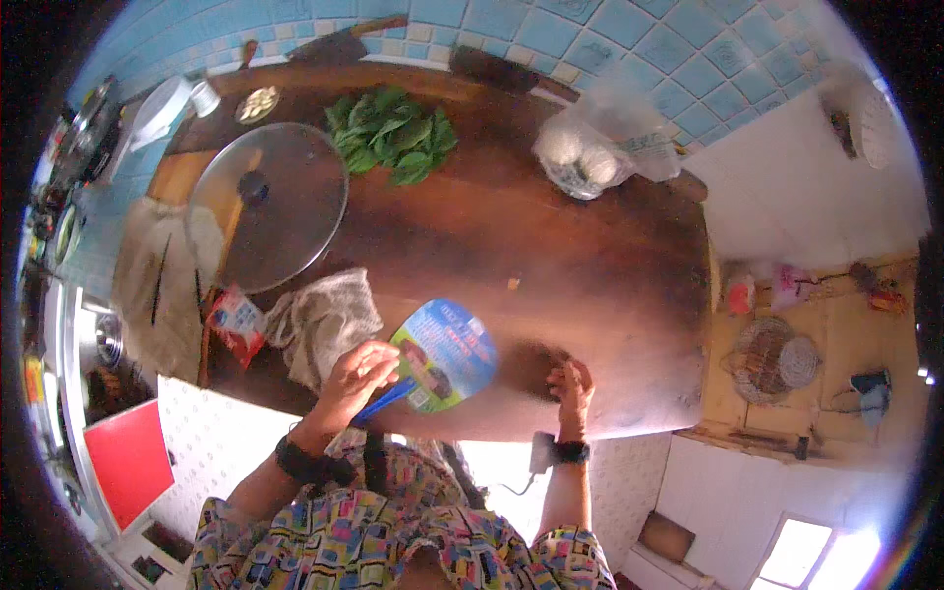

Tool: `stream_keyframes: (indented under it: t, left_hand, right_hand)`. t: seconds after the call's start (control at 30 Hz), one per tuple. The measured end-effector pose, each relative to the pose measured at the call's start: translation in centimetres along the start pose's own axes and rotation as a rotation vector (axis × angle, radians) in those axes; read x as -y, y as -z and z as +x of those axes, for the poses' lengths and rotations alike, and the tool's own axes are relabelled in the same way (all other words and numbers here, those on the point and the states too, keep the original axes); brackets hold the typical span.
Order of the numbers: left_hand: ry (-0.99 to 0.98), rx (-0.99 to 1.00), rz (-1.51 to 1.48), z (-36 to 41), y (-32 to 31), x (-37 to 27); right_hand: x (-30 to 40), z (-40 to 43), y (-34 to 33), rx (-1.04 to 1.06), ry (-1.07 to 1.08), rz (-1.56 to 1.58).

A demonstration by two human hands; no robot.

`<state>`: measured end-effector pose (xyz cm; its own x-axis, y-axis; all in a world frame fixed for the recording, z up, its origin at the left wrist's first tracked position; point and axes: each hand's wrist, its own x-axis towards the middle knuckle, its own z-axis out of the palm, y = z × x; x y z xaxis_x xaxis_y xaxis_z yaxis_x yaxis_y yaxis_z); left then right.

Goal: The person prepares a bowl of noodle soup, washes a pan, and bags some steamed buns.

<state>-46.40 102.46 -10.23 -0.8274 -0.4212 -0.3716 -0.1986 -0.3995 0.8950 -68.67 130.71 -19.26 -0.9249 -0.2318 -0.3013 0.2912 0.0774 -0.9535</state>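
A plastic hand fan (446, 354), blue and green with printing on it, lies at the table's near edge with its blue handle (387, 400) towards me. At the fan's left rim is my left hand (361, 372), fingers bent; whether they pinch the rim or only rest beside it is unclear. My right hand (571, 383) hovers right of the fan, fingers loosely curled and apart, nothing visible in it. A crumpled grey-brown cloth (328, 317) lies just beyond my left hand. A small orange-white scrap (513, 283) sits mid-table.
On the wooden table (605, 295) stand a glass lid (295, 214), leafy greens (394, 136), a small dish of pale pieces (258, 105) and a plastic bag with round white items (586, 158). Cleavers (328, 48) (494, 68) lean along the tiled wall. A red-white packet (237, 324) lies left.
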Motion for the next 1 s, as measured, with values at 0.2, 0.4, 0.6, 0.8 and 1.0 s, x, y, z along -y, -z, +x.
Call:
stream_keyframes:
  t: [0.2,0.4,0.6,0.8,1.0]
  left_hand:
    - [-0.063,-0.087,0.082,-5.2,-0.2,0.7]
    - [-0.049,-0.269,0.186,-12.1,-0.1,3.4]
    - [0.023,-0.468,0.125,-17.8,0.2,6.4]
    - [0.006,-0.384,0.153,-16.1,0.6,8.5]
    - [0.02,-0.288,0.27,-17.4,2.6,7.3]
  right_hand:
    - [-1.1,0.3,1.4,0.053,-0.014,0.017]
    - [-1.9,0.6,1.8,0.164,0.045,0.014]
    - [-1.3,-2.7,-0.3,0.367,0.051,0.074]
    - [-7.0,-8.6,-6.9,1.155,0.039,0.156]
    - [-6.1,-13.3,-18.1,0.88,0.113,-0.733]
